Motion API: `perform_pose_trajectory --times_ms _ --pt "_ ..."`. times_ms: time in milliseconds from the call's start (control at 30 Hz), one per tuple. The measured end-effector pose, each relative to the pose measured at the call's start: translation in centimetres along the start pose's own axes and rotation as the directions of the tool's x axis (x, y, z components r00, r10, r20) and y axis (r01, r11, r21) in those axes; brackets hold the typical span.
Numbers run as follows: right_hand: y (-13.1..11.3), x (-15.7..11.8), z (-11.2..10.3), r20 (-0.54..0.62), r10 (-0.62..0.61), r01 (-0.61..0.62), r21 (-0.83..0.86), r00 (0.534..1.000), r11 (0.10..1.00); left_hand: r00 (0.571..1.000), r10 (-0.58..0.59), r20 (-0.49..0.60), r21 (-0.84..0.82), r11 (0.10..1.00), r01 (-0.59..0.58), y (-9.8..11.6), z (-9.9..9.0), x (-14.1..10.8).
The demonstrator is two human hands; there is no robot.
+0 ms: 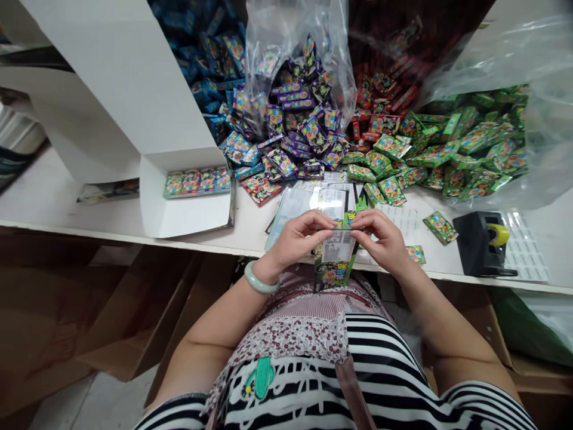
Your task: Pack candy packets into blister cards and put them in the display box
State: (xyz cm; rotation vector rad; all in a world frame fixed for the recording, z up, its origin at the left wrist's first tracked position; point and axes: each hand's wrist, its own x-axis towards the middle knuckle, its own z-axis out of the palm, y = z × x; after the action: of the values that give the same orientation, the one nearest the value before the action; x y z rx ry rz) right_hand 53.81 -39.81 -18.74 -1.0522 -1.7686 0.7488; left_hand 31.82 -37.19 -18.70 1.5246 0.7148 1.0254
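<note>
Between my two hands, near the table's front edge, a printed carton (333, 266) hangs with its colourful panel toward my apron. My left hand (295, 239) pinches the left end of its upper edge between thumb and fingers. At the right end of that edge, my right hand (380, 239) pinches in the same way. Just beyond the hands lies a pile of flat, glossy printed packaging (308, 203), partly covered by them. A small green packet (416, 254) rests by my right wrist, and another green packet (441, 227) lies farther right.
An open white box (183, 218) at left holds a row of small packets (197, 182). Heaps of blue (215, 77), purple (308, 131), red (380, 101) and green packets (474, 143) spread across the back, some in clear plastic bags. A black tape dispenser (477, 248) stands by sticker sheets (528, 245).
</note>
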Motion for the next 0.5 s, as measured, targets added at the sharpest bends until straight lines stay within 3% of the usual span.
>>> perform_pose_trajectory --times_ms 167,233,300,400,467,500 --pt "-0.1 -0.3 0.4 -0.019 0.027 -0.026 0.048 0.999 0.998 0.997 -0.075 -0.008 0.016 0.997 0.075 0.5 0.0 0.3" --pt "0.4 -0.4 -0.6 0.025 0.074 -0.076 0.094 0.997 0.993 0.995 -0.090 -0.044 0.046 0.995 0.092 0.5 -0.1 0.3" --pt "1.8 -0.7 -2.8 0.040 0.199 -0.202 0.128 0.979 0.971 0.991 -0.085 -0.099 0.076 0.993 0.092 0.4 -0.2 0.3" --pt "5.5 -1.2 -8.2 -0.110 0.474 -0.470 0.057 0.874 0.881 0.982 -0.072 -0.175 0.088 0.992 0.089 0.0 -0.4 0.2" --pt "8.0 -1.4 -11.8 -0.275 0.580 -0.628 -0.132 0.767 0.767 0.975 -0.072 -0.209 0.092 0.991 0.093 -0.3 -0.5 0.3" --pt "9.1 -1.5 -13.2 -0.294 0.611 -0.676 -0.248 0.735 0.694 0.973 -0.075 -0.219 0.097 0.990 0.098 -0.3 -0.5 0.3"
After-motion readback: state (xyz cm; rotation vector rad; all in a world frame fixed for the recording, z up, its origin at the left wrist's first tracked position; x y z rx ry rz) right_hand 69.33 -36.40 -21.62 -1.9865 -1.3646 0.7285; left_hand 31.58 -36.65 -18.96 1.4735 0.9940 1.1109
